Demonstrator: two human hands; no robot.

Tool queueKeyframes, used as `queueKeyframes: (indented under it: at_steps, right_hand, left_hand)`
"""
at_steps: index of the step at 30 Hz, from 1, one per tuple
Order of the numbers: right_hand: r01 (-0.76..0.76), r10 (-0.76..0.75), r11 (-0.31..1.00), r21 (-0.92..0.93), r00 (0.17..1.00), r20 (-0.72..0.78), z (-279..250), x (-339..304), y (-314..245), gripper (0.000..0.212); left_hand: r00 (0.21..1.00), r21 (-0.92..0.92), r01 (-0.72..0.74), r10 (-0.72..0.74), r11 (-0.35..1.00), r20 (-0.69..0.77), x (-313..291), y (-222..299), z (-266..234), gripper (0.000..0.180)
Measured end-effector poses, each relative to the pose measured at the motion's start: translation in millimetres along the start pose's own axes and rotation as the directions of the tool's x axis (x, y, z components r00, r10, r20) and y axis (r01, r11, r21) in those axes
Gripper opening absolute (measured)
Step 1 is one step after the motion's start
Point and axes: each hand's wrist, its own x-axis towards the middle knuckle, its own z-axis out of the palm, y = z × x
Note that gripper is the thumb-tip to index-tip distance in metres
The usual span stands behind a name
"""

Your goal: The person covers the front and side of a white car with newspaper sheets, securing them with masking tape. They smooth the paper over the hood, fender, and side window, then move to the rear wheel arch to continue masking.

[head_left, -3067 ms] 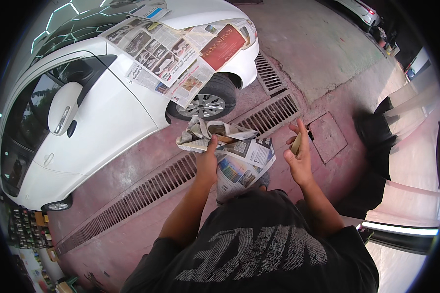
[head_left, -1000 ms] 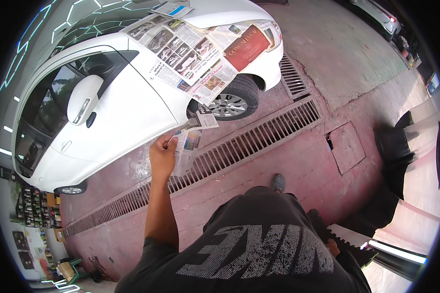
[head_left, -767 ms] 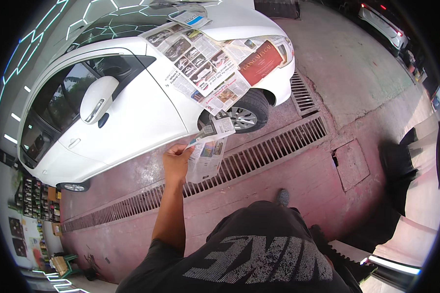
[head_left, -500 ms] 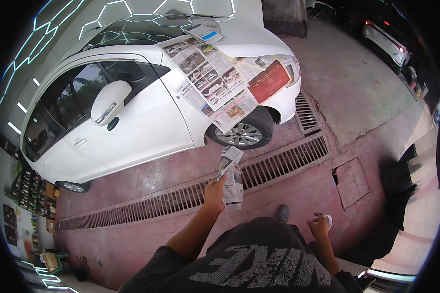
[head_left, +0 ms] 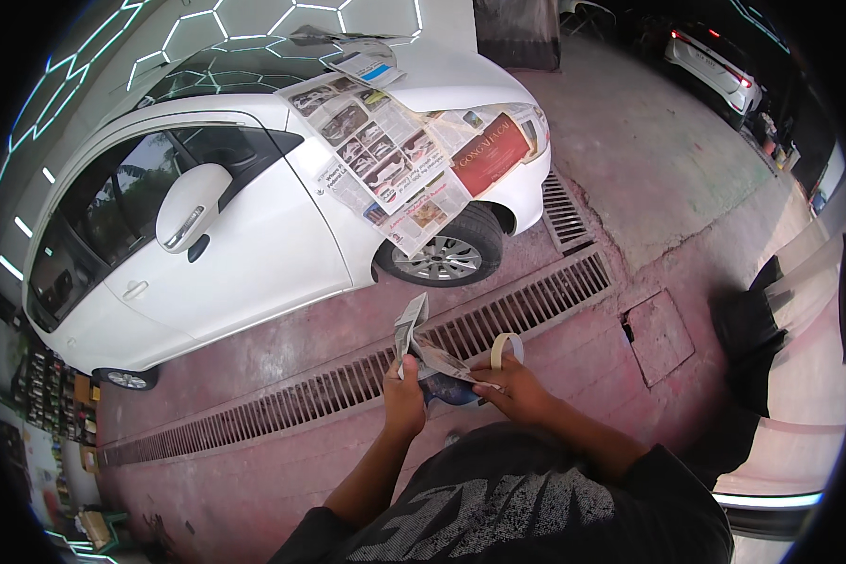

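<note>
Low in the middle of the view, my left hand (head_left: 401, 404) is closed on a folded sheet of newspaper (head_left: 411, 325). My right hand (head_left: 520, 387) pinches the sheet's right edge, and a pale roll of tape (head_left: 509, 344) hangs round its fingers. Between both hands the paper is bent and partly opened. Beyond it stands a white car (head_left: 273, 244), whose front fender is covered by several newspaper sheets (head_left: 399, 155). Their lower corner hangs over the top of the front wheel (head_left: 442, 259).
A long metal drain grate (head_left: 555, 294) crosses the reddish floor between me and the car. To the right lies a square floor cover (head_left: 663, 340) with a broken edge. Another white car (head_left: 714, 70) stands far back right. Shelves of small goods (head_left: 42, 385) line the left wall.
My right hand has come up from the lower right with the tape roll and taken hold of the newspaper. The sheet, hanging from my left hand before, is now bent between both hands.
</note>
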Motion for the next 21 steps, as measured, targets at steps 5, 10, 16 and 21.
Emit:
queueKeyframes:
  at_steps: [5,10,16,21]
  right_hand:
    - [-0.076,0.102,0.992,0.104,0.957,-0.272,-38,8,39,0.022]
    - [-0.050,0.147,0.967,0.248,0.909,-0.389,-137,5,97,0.018]
    - [0.006,0.105,0.932,0.363,0.952,-0.287,-243,-14,103,0.009]
    - [0.186,0.118,0.691,0.698,0.925,-0.362,-254,-33,151,0.006]
  left_hand:
    - [0.980,0.675,-0.138,0.002,0.725,0.198,-6,48,-40,0.037]
    - [0.951,0.944,-0.231,0.259,0.235,0.168,-28,124,-54,0.038]
    - [0.891,0.982,-0.137,0.449,0.126,0.066,-9,138,-76,0.038]
    - [0.537,0.998,-0.028,0.842,-0.051,0.058,42,93,38,0.048]
